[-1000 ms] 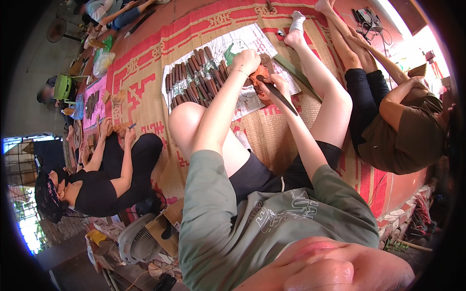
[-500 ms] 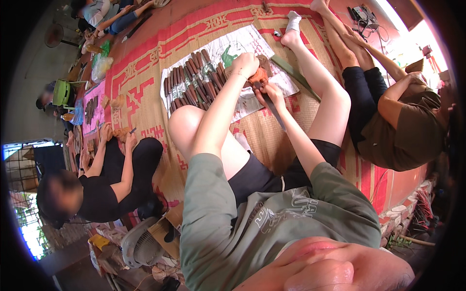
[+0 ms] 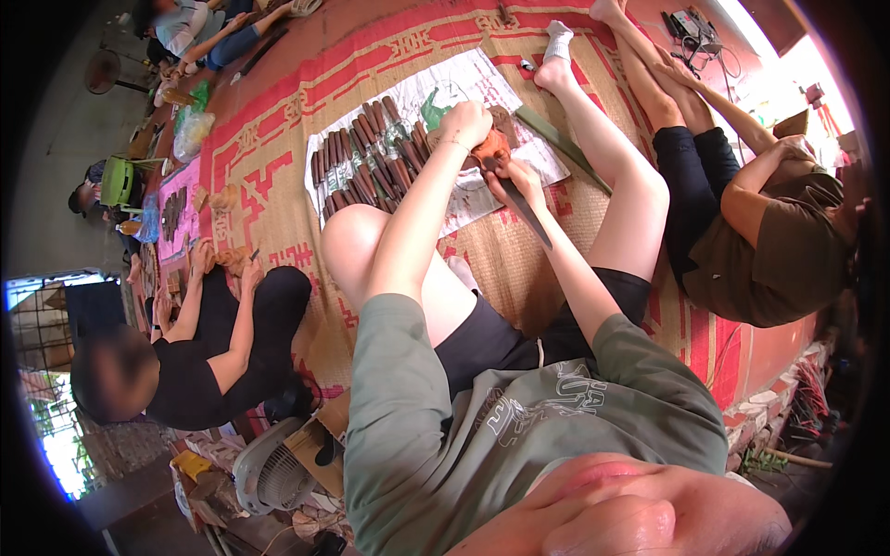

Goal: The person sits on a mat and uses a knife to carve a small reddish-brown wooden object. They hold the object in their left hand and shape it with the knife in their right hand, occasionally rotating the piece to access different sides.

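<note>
Both hands meet over the white sheet [image 3: 482, 74] in front of my bent legs. My left hand [image 3: 466, 123] is closed around the upper left side of a reddish-brown wood carving [image 3: 494, 146], whose shape is partly hidden by the fingers. Against the carving's lower right side, my right hand [image 3: 522, 179] is closed on a long, flat, dark tool [image 3: 530, 217] that looks like a file. Its tapered tip points back along my right forearm; the other end is against the carving. A wooden block [image 3: 454, 145] lies under and beside the carving.
Several wooden-handled carving tools [image 3: 357, 162] lie in rows left of my hands. A green strip [image 3: 561, 144] lies to the right. A person in black [image 3: 199, 371] carves at the left, with a fan [image 3: 273, 468] behind. Another person [image 3: 760, 241] sits at the right.
The flat tool has shifted slightly toward me and to the right with my right hand. My left hand still holds the carving in about the same place.
</note>
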{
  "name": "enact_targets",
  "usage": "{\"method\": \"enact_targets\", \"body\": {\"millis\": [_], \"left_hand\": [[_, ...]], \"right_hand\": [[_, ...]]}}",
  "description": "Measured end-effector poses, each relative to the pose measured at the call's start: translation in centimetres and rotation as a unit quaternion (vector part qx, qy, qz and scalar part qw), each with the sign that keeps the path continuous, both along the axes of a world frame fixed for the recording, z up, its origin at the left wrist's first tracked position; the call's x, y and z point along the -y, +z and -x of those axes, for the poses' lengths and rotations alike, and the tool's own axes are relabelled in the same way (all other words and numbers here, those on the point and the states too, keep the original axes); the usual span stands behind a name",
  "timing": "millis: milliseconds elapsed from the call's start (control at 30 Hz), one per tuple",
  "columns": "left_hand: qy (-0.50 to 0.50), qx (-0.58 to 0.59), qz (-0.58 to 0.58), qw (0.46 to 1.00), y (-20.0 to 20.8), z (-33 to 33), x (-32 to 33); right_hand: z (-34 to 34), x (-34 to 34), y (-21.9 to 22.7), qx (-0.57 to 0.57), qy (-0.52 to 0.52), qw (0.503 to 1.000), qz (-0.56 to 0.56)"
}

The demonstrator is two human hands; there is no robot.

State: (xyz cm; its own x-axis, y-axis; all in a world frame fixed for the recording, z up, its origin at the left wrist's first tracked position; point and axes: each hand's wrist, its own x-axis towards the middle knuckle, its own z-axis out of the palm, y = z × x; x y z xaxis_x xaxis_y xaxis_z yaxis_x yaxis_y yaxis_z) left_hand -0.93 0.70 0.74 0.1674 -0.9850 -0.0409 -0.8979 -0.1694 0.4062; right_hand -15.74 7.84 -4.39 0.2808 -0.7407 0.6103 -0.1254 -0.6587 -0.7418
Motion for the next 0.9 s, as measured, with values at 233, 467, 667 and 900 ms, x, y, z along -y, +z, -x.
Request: {"method": "enact_targets", "body": {"millis": [233,467,667,900], "left_hand": [[0.003,-0.011,0.004,1.0,-0.3,-0.7,0.4],[-0.002,-0.001,-0.007,1.0,-0.1,-0.5,0.8],[0.014,-0.002,-0.006,1.0,-0.4,-0.4,0.9],[0.013,-0.001,-0.003,1.0,-0.2,-0.6,0.9]], "right_hand": [[0.1,0.3,-2.5,-0.027,-0.029,0.997,0.065],[0.1,1.3,-2.0,-0.027,-0.022,0.997,0.066],[-0.1,1.6,-0.5,-0.023,-0.021,0.999,0.022],[0.2,0.9,-0.9,-0.029,-0.012,0.999,-0.003]]}}
